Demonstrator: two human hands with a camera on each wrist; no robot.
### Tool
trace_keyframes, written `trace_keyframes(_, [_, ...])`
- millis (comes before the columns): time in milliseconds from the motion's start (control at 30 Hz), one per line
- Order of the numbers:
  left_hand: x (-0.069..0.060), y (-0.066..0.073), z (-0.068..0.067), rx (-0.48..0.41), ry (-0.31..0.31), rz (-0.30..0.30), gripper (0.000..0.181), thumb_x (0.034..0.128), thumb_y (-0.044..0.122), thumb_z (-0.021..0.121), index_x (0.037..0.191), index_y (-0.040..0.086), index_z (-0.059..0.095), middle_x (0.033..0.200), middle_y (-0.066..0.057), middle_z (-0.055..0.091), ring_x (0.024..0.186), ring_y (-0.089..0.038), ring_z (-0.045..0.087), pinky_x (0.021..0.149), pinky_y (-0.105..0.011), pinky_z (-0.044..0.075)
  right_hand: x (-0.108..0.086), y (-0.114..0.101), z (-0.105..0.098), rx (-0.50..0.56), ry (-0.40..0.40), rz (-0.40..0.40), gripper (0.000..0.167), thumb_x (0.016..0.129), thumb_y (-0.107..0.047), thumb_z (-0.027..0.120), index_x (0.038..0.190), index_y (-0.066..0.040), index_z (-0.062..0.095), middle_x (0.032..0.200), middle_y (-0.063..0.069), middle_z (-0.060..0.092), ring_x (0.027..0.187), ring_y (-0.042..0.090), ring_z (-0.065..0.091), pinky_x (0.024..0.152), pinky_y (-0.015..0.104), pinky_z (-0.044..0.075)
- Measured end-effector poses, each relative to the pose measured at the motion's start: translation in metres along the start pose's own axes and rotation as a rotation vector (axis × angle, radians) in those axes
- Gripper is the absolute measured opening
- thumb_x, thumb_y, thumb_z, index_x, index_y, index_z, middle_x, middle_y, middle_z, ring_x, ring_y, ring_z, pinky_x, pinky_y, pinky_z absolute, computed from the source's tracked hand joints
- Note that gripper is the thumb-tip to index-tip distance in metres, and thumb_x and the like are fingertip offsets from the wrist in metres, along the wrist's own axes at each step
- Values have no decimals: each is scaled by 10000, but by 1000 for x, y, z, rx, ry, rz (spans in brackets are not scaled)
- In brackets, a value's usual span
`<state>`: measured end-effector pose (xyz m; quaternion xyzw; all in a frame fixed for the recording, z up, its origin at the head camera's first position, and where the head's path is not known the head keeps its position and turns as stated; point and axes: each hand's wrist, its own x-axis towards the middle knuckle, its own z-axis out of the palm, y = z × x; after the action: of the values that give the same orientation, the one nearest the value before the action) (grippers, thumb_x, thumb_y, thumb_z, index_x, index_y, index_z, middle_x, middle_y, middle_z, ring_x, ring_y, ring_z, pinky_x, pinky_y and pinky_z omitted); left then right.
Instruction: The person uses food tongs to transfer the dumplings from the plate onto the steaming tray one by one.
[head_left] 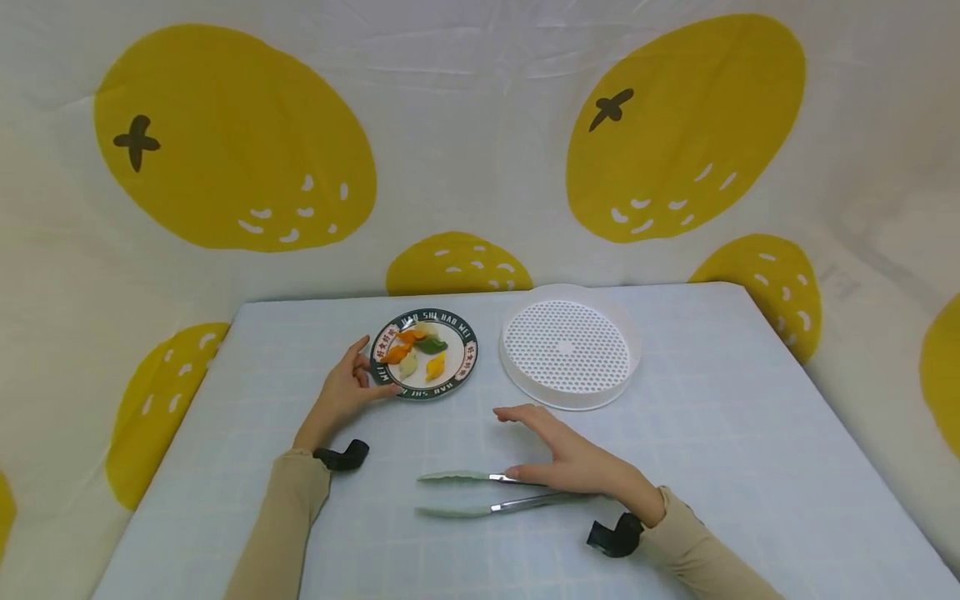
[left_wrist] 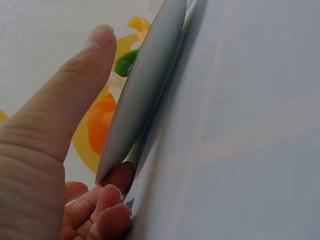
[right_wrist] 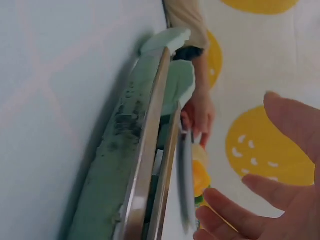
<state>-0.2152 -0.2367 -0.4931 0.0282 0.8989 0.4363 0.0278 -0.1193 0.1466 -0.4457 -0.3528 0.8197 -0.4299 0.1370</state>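
At the left rim of a round plate [head_left: 455,382] with a dark lettered border, my left hand [head_left: 347,392] holds the edge. In the left wrist view its fingers [left_wrist: 111,202] curl at the underside of the rim, and the thumb is over the upper side. Small orange, green, yellow and pale food pieces [head_left: 435,367] lie on the plate. My right hand [head_left: 573,458] hovers over the metal tongs [head_left: 517,505] with pale green tips, fingers spread and holding nothing. The tongs lie spread on the table, their handle end partly hidden by that hand.
Right of the plate stands a round white tray [head_left: 566,346] with a perforated base and raised rim. A pale checked cloth covers the table [head_left: 720,400]. Behind it hangs a white curtain [head_left: 465,150] with yellow fruit prints.
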Motion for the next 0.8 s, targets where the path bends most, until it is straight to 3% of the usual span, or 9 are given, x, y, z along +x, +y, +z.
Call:
trace_keyframes(200, [0, -3, 1, -21, 32, 30, 1179, 687, 436, 904, 1575, 89, 210, 1234, -127, 499, 795, -220, 500, 660, -273, 420, -1, 13, 5, -22, -149, -51, 935, 777, -454, 837, 1525, -165, 356, 1425, 28, 456, 1294, 156, 382, 1052, 358, 371])
trace_keyframes(333, [-2, -1, 2, -56, 34, 40, 1193, 661, 448, 914, 1576, 111, 226, 1291, -119, 461, 904, -224, 534, 735, -259, 489, -2, 18, 9, -81, -214, -73, 939, 734, -455, 866, 1499, -175, 400, 1396, -7, 403, 1240, 158, 348, 1012, 346, 363])
trace_keyframes(533, [-4, 1, 5, -122, 28, 80, 1201, 635, 390, 938, 1569, 99, 243, 1229, -128, 452, 948, -244, 570, 771, -225, 532, -1, 17, 17, -179, -185, -84, 784, 715, -394, 890, 1392, -200, 545, 1306, -45, 425, 1165, 145, 354, 960, 372, 341])
trace_keyframes(633, [-5, -1, 6, -144, 21, 97, 1189, 636, 368, 942, 1564, 86, 255, 1207, -130, 460, 926, -247, 579, 775, -222, 529, -2, 17, 21, -176, -175, -75, 690, 730, -309, 888, 1342, -222, 581, 1246, -80, 453, 1120, 108, 373, 932, 343, 345])
trace_keyframes(800, [-7, -5, 7, -139, 20, 115, 1121, 652, 352, 939, 1545, 87, 314, 1149, -106, 483, 919, -227, 557, 769, -209, 521, -1, 21, 24, -143, -183, -125, 593, 753, -241, 862, 1286, -227, 604, 1143, -127, 523, 1030, 55, 419, 890, 273, 363])
